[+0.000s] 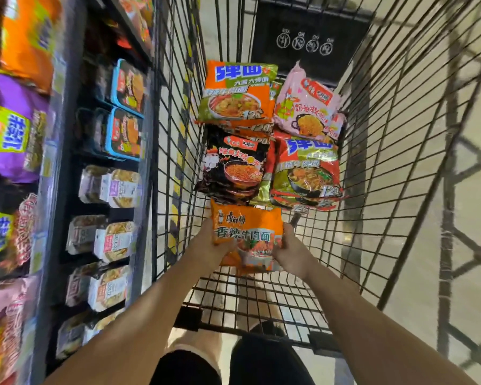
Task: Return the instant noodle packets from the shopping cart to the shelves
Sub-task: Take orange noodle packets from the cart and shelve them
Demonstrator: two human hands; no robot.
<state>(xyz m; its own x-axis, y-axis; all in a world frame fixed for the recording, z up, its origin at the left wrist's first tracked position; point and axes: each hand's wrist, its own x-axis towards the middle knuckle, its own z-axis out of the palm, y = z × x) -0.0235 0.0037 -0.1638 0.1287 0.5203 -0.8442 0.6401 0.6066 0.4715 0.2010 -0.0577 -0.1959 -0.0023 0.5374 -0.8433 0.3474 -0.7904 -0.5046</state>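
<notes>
Both hands reach into the shopping cart (372, 151) and grasp 1 orange noodle packet (246, 237) by its opposite sides: the left hand (215, 241) pinches the left edge, the right hand (289, 250) pinches the right edge. The packet sits at the near end of the cart, its far edge just beside the piles deeper in the basket. Those piles are a black packet stack (233, 168), a red packet (307, 173), an orange and green packet (238, 91) and a pink packet (307, 107), all lying flat on the cart floor.

The step in hand looks like lifting this 1 packet out. To do it well, keep the pinch on the sealed side edges, not on the middle, since the noodle block inside probably cracks if squeezed. Lift straight up until the packet clears the wire wall, so its corners do not snag on the mesh or drag the black stack along.

The shelves (67, 168) stand to the left of the cart, blurred in this view. Orange bags (28, 40) show on the upper left, so that shelf may be the matching spot, though the labels there are too smeared to confirm. Once clear of the cart, 1 hand would be enough to carry the packet across.
</notes>
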